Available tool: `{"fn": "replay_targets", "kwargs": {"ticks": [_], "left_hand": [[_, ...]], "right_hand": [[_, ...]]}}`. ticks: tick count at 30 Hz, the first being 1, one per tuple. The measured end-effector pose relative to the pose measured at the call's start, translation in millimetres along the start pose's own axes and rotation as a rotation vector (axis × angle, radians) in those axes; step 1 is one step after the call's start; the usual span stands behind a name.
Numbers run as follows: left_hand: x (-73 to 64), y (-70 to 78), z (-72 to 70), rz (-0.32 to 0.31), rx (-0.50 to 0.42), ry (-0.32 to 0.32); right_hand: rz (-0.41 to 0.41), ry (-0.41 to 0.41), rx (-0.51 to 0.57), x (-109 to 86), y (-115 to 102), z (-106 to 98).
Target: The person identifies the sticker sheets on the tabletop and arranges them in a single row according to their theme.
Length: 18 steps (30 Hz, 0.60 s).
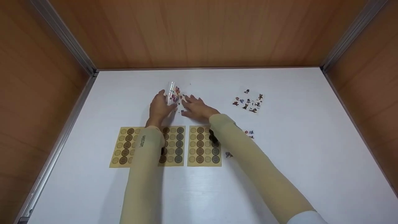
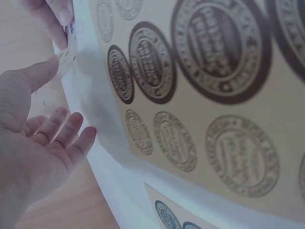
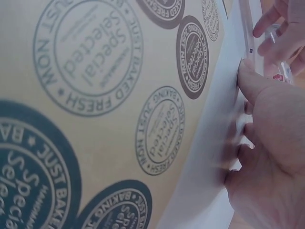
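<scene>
A clear sticker sheet (image 1: 174,95) with small colourful figures lies toward the back of the table, its left side bent up. My left hand (image 1: 159,107) is at that raised side, thumb spread from the loosely bent fingers; its palm shows in the left wrist view. Just right of the sheet, my right hand (image 1: 199,109) lies palm down with fingers spread, fingertips at the sheet's right edge. In the right wrist view, the right thumb (image 3: 255,81) extends toward the sheet, with the left hand (image 3: 281,43) beyond.
Brown sheets of round labels (image 1: 204,146) lie in a row under the forearms, partly covered by the sleeves. A second clear sticker sheet (image 1: 248,101) is at the right, with more figure stickers (image 1: 229,154) near the right sleeve. Wooden panels (image 1: 199,34) enclose the white table.
</scene>
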<state>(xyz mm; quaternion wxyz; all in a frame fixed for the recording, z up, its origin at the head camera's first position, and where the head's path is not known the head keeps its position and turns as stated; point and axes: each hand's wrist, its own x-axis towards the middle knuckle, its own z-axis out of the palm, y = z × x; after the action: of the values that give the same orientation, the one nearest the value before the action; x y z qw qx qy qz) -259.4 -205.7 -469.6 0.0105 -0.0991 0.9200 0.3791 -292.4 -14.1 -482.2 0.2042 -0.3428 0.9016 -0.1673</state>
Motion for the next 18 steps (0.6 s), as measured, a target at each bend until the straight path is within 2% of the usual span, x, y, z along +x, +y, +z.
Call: {"fn": "replay_targets", "kwargs": {"ticks": [5,12,18], "left_hand": [[3.2,-1.5,-4.0,0.025,0.0,0.045],[4.2,-3.4,-5.6,0.079,-0.064,0.138],[2.2,-5.2,-6.2,0.065,-0.107,0.14]], "right_hand": [[-0.009,0.0,0.001,0.7,-0.4,-0.5],[0.013,-0.014,0.002,1.3,0.7,-0.7],[0.023,-0.015,0.004,1.4,0.2,0.0]]}}
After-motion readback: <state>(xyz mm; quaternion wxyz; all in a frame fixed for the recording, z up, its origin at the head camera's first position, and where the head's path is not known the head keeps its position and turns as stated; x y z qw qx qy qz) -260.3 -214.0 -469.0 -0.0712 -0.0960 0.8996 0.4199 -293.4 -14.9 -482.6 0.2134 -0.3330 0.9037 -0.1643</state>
